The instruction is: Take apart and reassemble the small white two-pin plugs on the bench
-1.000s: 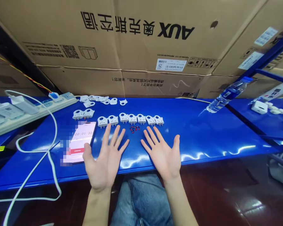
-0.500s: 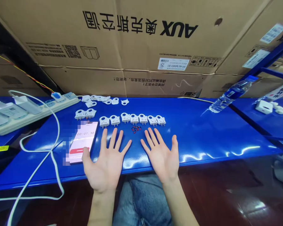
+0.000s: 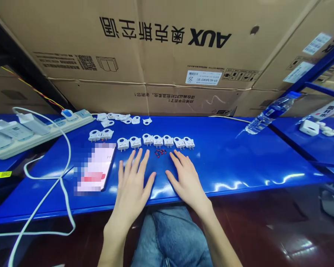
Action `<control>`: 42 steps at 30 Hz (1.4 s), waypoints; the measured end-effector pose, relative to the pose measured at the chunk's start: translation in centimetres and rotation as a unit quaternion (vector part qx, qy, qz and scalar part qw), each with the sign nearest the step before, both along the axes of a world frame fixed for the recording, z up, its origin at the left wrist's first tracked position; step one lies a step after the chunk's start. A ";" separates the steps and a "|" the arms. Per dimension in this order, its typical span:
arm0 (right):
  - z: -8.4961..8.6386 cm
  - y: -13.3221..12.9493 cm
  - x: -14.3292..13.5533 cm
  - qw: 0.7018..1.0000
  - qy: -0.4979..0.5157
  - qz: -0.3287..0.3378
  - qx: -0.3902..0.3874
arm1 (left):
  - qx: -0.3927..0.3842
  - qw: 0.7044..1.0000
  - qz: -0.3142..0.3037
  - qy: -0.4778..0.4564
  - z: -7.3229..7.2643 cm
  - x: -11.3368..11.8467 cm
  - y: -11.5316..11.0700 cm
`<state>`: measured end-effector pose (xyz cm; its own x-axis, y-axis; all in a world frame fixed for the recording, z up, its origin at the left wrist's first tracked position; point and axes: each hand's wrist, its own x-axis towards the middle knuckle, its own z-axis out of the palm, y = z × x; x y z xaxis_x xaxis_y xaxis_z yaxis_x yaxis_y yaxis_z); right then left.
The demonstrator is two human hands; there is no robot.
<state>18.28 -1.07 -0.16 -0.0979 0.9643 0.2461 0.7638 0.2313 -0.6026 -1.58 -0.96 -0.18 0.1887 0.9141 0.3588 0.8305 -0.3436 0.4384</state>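
Note:
My left hand (image 3: 135, 181) is palm down over the blue table (image 3: 233, 155), fingers spread and holding nothing. To its right, my right hand (image 3: 187, 178) is also palm down and empty, its fingers apart. Just beyond my fingertips runs a row of several white two-pin plug pieces (image 3: 157, 141), each with a round opening. A small bunch of red and black wires (image 3: 160, 152) lies between the hands, in front of that row. Left of my left hand lies a phone (image 3: 96, 168), partly blurred out.
Loose white ring-shaped covers (image 3: 115, 117) lie at the back left. A power strip (image 3: 52, 129) with chargers and a looping white cable (image 3: 68, 200) takes up the left side. At the right a water bottle (image 3: 271, 113) leans; a large cardboard box (image 3: 161, 55) stands behind.
Both hands have turned over from palms up to palms down. My left thumb has moved away from the phone's edge. The plug pieces and wires lie as before.

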 end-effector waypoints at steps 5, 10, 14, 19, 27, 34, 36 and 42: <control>-0.3 -0.4 -0.7 0.994 -0.110 0.008 0.000 | -0.010 0.995 0.015 0.098 -1.2 0.1 -0.2; -0.2 -0.2 -0.1 0.998 -0.054 -0.015 0.036 | -0.008 0.993 0.009 0.116 -1.1 -0.1 -0.3; -0.2 1.5 2.2 0.986 -0.023 -0.123 0.111 | -0.010 0.992 0.009 0.123 -1.0 -0.2 -0.3; -0.9 2.8 5.3 0.987 -0.091 -0.117 0.068 | -0.013 0.992 0.016 0.121 -0.9 -0.1 -0.4; 0.2 -2.1 4.9 0.989 -0.014 -0.133 0.070 | -0.012 0.995 0.016 0.100 -1.0 -0.2 -0.4; 1.8 -3.4 1.9 0.998 -0.006 -0.042 0.037 | -0.003 0.996 0.014 0.087 -1.1 -0.2 -0.4; 1.9 -3.3 0.8 0.999 -0.007 -0.011 0.032 | 0.002 0.996 0.012 0.083 -1.1 -0.2 -0.4; 2.2 -2.6 -0.9 0.998 -0.007 0.058 0.014 | 0.005 0.996 0.013 0.086 -1.2 -0.1 -0.4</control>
<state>17.42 -3.68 2.03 -0.2124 0.9391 0.2701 0.7393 0.3352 -0.5840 -1.73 -1.31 -1.34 0.2252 0.9159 0.3321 0.9018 -0.3250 0.2848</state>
